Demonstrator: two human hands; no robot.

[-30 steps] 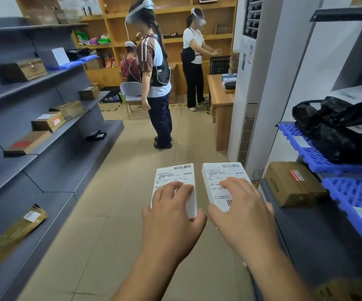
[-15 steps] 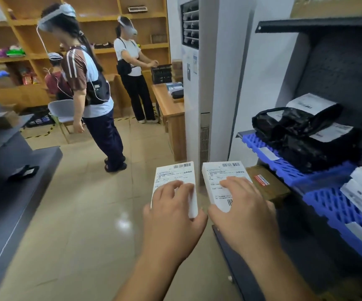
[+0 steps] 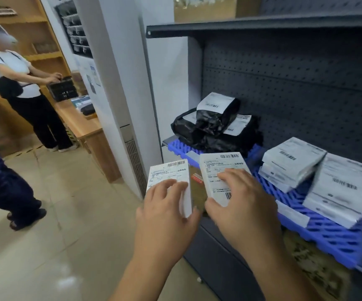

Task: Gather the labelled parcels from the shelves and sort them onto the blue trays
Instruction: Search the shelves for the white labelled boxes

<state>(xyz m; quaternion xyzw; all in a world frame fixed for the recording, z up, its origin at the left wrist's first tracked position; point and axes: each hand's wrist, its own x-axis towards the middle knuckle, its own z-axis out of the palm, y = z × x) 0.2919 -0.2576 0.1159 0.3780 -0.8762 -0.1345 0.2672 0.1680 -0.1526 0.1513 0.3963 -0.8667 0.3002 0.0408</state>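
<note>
A dark pegboard shelf (image 3: 262, 25) fills the right of the stockroom. The left hand (image 3: 167, 211) grips one white labelled box (image 3: 169, 181), the right hand (image 3: 240, 203) another (image 3: 221, 170), labels upward, likely for reading before sorting onto the blue tray (image 3: 327, 235) at the shelf's front edge.

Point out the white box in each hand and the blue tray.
left-hand box (image 3: 167, 177), head view, on its label.
right-hand box (image 3: 221, 168), head view, on its label.
blue tray (image 3: 327, 235), head view, on bare grid.
</note>
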